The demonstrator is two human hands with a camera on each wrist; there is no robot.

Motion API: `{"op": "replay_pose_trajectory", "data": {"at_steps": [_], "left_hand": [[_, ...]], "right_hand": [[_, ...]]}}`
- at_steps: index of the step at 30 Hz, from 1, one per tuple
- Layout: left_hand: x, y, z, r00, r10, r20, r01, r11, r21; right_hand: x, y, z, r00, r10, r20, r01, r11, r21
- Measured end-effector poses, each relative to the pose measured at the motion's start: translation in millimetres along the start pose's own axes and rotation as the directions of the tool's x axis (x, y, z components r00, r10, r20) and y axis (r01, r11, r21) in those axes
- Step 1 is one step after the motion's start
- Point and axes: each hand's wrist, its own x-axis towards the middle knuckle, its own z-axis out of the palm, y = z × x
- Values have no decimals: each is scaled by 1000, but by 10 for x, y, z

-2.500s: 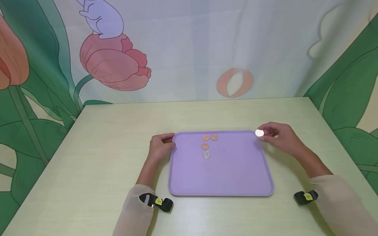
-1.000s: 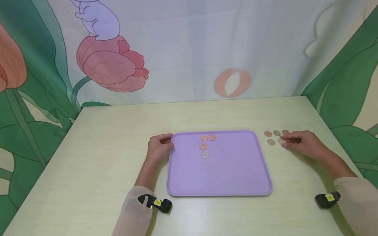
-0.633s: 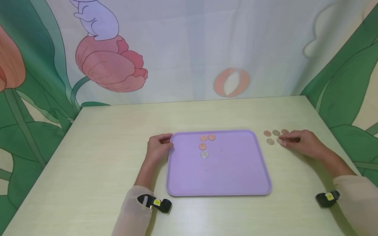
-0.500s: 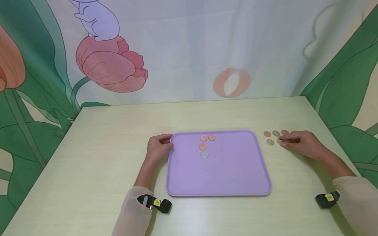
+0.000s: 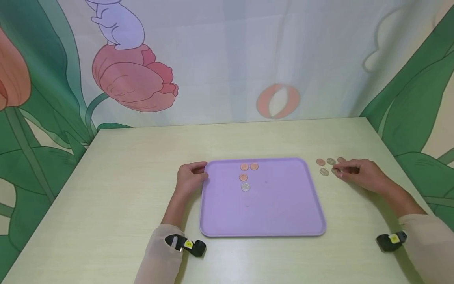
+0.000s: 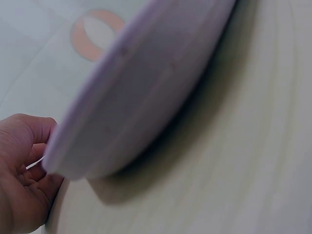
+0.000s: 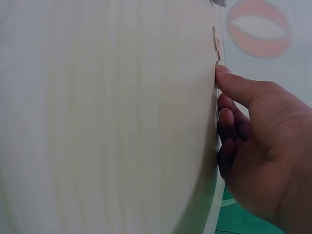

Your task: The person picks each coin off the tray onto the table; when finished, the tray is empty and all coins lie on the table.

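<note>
A light purple tray [image 5: 283, 205] lies on the table. My left hand [image 5: 189, 177] grips its upper left rim, thumb on top and fingers curled at the edge; the left wrist view shows the same hand [image 6: 27, 170] at the tray's corner. On the tray sit three copper coins [image 5: 244, 167] and a silver coin [image 5: 245, 187] below them. To the right of the tray, my right hand [image 5: 365, 175] pinches a silver coin [image 5: 334, 170] low over the table. Around its fingertips lie a copper coin [image 5: 320, 162], silver coins [image 5: 324, 172] and another copper one [image 5: 341, 159], partly covered.
The pale wooden table [image 5: 106, 189] ends at a patterned curtain [image 5: 220, 71] behind it. Black wrist cameras [image 5: 195, 247] hang from both sleeves, close above the table.
My right hand has carried the silver coin from the tray's upper right corner rightward and down to the loose coins, shifting slightly left since. The left hand keeps its grip.
</note>
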Motion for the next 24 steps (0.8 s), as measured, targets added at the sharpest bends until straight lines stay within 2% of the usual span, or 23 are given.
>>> {"op": "replay_pose_trajectory", "data": {"at_steps": [5, 10, 16, 20, 24], "left_hand": [[5, -6, 4, 1000, 0, 1, 0, 1000, -9], [12, -6, 6, 1000, 7, 2, -7, 1000, -5], [2, 4, 4, 1000, 7, 3, -7, 1000, -11], [-3, 2, 7, 1000, 5, 4, -5, 1000, -12], [-8, 0, 6, 1000, 6, 1, -6, 1000, -12]], "right_hand": [[-6, 8, 11, 1000, 8, -21, -8, 1000, 8], [-56, 40, 12, 996, 28, -81, -23, 998, 57], [-125, 13, -6, 990, -2, -140, 19, 992, 122], [-138, -127, -16, 986, -10, -167, 33, 991, 133], [-103, -385, 13, 987, -31, -156, 56, 985, 165]]}}
